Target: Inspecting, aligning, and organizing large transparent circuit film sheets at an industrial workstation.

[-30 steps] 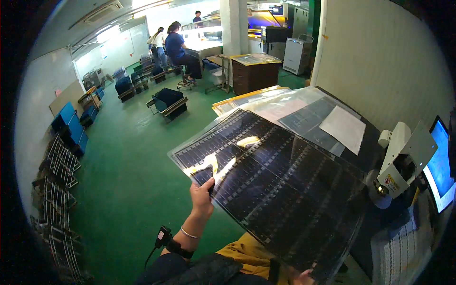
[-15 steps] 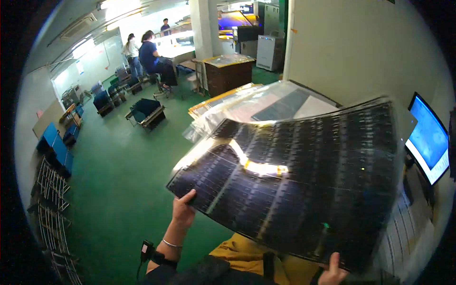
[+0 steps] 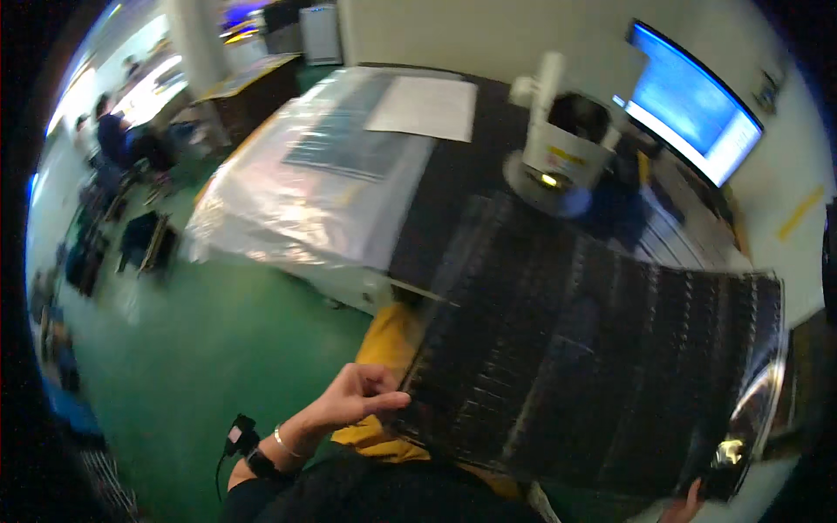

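Note:
A large, thin dark film sheet [image 3: 558, 357] with rows of small printed marks spans the space in front of me. My left hand [image 3: 362, 397] pinches its left edge, thumb on top and fingers beneath. Low at the right, the fingers of my right hand [image 3: 684, 506] grip the near edge; most of that hand lies hidden under the sheet or outside the picture. The sheet's far edge reaches close to a white microscope-like device [image 3: 558, 148] whose lamp glows yellow.
A dark-topped table [image 3: 436, 209] holds clear plastic sheeting [image 3: 270, 192] and a white paper sheet [image 3: 423, 106]. A lit monitor [image 3: 689, 96] stands at the right near the wall. Dark racks [image 3: 144, 242] stand on the green floor [image 3: 218, 340]; people sit far left.
My view has turned to the right, bringing the white device and whole monitor into sight. The film sheet has swung right and lowered, still held in both hands.

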Demonstrator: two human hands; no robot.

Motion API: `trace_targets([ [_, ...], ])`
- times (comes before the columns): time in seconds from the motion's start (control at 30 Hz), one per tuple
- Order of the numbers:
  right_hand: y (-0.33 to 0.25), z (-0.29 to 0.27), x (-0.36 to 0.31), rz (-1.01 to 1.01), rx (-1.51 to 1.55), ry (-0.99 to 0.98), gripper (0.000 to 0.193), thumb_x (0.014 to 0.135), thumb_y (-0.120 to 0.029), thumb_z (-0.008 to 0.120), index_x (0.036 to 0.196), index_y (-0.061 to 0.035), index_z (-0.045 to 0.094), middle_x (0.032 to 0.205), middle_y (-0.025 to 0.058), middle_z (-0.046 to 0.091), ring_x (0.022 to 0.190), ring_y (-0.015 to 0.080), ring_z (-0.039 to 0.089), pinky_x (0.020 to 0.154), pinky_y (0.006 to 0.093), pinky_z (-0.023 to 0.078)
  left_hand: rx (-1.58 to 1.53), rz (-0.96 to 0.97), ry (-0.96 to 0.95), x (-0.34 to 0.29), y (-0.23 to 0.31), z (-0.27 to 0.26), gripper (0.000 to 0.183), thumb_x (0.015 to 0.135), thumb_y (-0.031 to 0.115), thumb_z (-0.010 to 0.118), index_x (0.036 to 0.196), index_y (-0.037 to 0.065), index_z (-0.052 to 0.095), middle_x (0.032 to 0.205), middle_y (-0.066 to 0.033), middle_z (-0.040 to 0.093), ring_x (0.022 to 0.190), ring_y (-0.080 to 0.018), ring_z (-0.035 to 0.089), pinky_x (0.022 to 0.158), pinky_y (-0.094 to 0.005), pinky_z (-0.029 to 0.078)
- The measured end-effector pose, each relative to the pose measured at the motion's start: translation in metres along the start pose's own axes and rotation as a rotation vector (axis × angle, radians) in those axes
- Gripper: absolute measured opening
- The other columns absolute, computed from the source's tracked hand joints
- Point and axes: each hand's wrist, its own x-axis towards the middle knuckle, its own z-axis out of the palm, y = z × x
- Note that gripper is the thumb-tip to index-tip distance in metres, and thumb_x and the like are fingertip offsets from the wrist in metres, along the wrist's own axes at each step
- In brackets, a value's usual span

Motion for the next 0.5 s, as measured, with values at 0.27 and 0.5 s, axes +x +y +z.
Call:
trace_targets([
  [0.27,-0.054,0.019,-0.010,0.228,0.156,0.080,0.041,0.086,-0.015,0.055,0.123,-0.0020,0.043,0.114,0.0083,0.052,0.101,0.0207,0.051,0.083,0.0343,0.045,0.123,-0.057,-0.047,0.024,0.015,0.026,0.029,0.075,0.018,0.070,0.057,0.003,0.054,0.052,0.0034,0.050,0.050,-0.0029,0.043,0.044,-0.0200,0.032],
  [0.5,-0.043,0.023,-0.002,0.266,0.262,0.052,0.041,0.086,-0.013,0.054,0.124,-0.0043,0.042,0.115,0.0075,0.052,0.103,0.0195,0.051,0.084,0.0336,0.045,0.099,-0.012,-0.044,0.037,0.018,0.030,0.027,0.078,0.017,0.068,0.059,0.001,0.057,0.053,0.0019,0.052,0.048,-0.0033,0.045,0.044,-0.0185,0.035],
])
